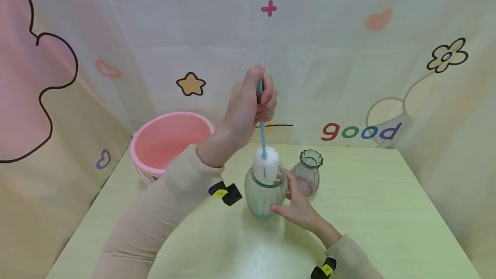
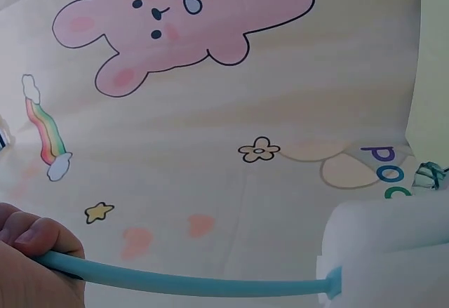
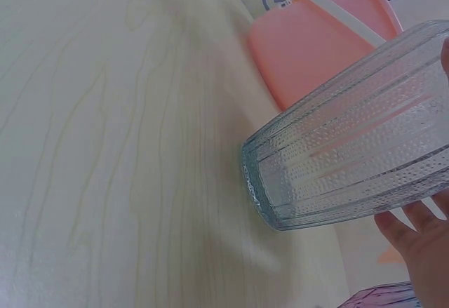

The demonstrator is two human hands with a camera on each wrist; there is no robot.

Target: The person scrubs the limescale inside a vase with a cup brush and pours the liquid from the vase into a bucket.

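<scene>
My left hand (image 1: 246, 104) grips the blue handle (image 2: 203, 281) of a bottle brush with a white sponge head (image 1: 265, 162). The brush points down, its sponge partly inside the mouth of a ribbed, greenish glass vase (image 1: 263, 201); the upper part of the sponge stands above the rim. With thumb and fingers around its side, my right hand (image 1: 296, 206) holds this vase from the right. The right wrist view shows the vase's textured glass (image 3: 351, 139) with fingertips against it. Some of the right fingers are hidden behind the vase in the head view.
Behind my right hand stands a smaller glass vase (image 1: 308, 173), purplish toward its base. A pink bucket (image 1: 141, 158) with a white handle is at the back left of the pale wooden table (image 1: 379, 214). A printed curtain (image 1: 317, 55) rises behind the table.
</scene>
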